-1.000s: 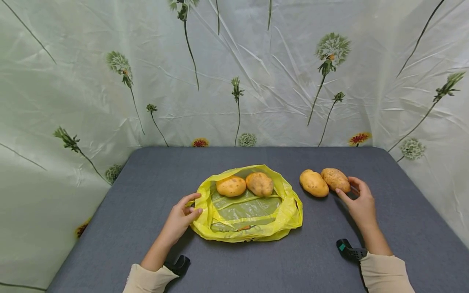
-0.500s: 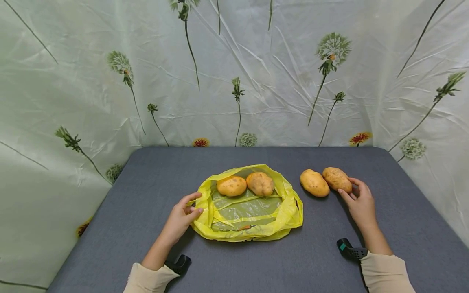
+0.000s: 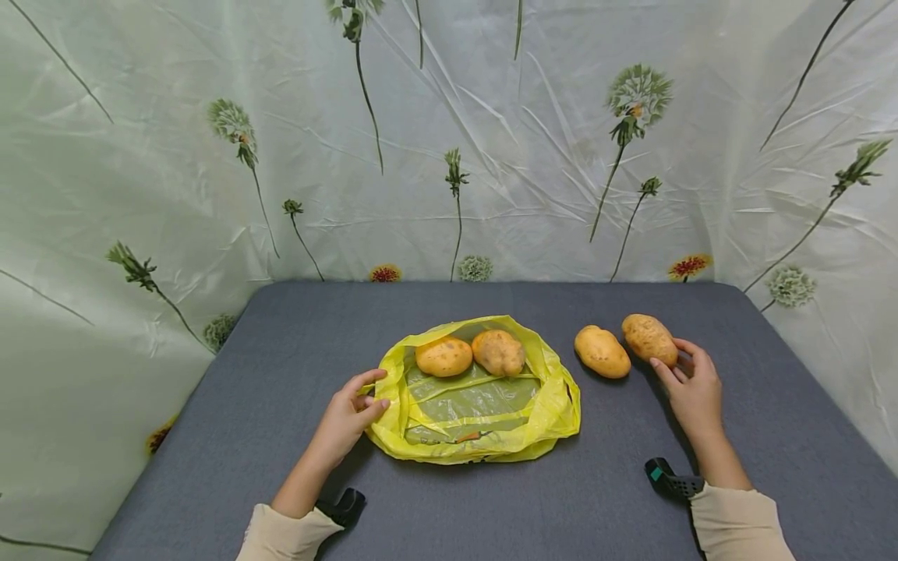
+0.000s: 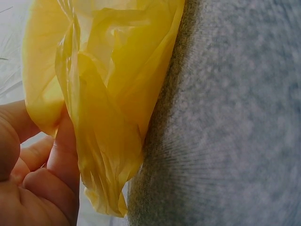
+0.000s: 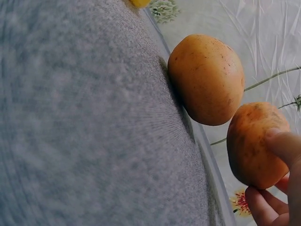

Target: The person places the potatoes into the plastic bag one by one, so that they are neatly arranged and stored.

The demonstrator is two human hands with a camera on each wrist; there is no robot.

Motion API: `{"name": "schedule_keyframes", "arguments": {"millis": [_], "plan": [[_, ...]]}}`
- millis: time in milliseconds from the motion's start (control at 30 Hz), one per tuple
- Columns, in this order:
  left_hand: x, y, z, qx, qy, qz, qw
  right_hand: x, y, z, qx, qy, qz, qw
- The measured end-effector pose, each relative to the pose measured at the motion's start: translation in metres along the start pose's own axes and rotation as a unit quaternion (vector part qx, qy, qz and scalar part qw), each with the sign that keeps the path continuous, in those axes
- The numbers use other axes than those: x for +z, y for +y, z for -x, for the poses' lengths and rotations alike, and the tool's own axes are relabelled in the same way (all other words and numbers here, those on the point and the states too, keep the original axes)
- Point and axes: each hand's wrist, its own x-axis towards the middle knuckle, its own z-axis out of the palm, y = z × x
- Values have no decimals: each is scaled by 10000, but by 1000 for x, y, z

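Note:
A yellow plastic bag point(image 3: 554, 417) lies with its mouth spread wide on the table. Two potatoes sit inside it along the far side, a left one point(image 3: 443, 357) and a right one point(image 3: 499, 353). My left hand point(image 3: 345, 419) pinches the bag's left rim between thumb and fingers; the left wrist view shows the thin film point(image 4: 106, 122) hanging from that hand point(image 4: 40, 174). Over on the right, my right hand point(image 3: 693, 389) grips a potato point(image 3: 649, 340) by its near end, seemingly raised off the table. Another potato point(image 3: 602, 351) rests on the table between that one and the bag.
The table point(image 3: 519, 514) has a dark grey cloth top with rounded far corners. Behind it and along its sides hangs a pale curtain point(image 3: 533, 148) printed with flowers. A black strap device point(image 3: 677, 479) sits on the right wrist, another point(image 3: 342, 508) on the left.
The right hand has lifted its potato slightly, up and to the right, opening a small gap from the neighbouring potato. The left hand and the bag have stayed put.

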Motion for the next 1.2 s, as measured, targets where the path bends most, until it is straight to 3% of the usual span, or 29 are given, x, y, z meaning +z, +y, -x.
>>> {"name": "schedule_keyframes", "arguments": {"millis": [533,900,1200], "plan": [[-1,-2,-1,52,-50,18,10000,1,-18,4,-375,119,-354,9986],[-2,-1,-1,9,-95,91,9999,6,-39,9,-1194,68,-959,9882],[-2,-2,-1,6,-81,73,9999,11,-62,17,-1640,-315,-1150,9792]]}}
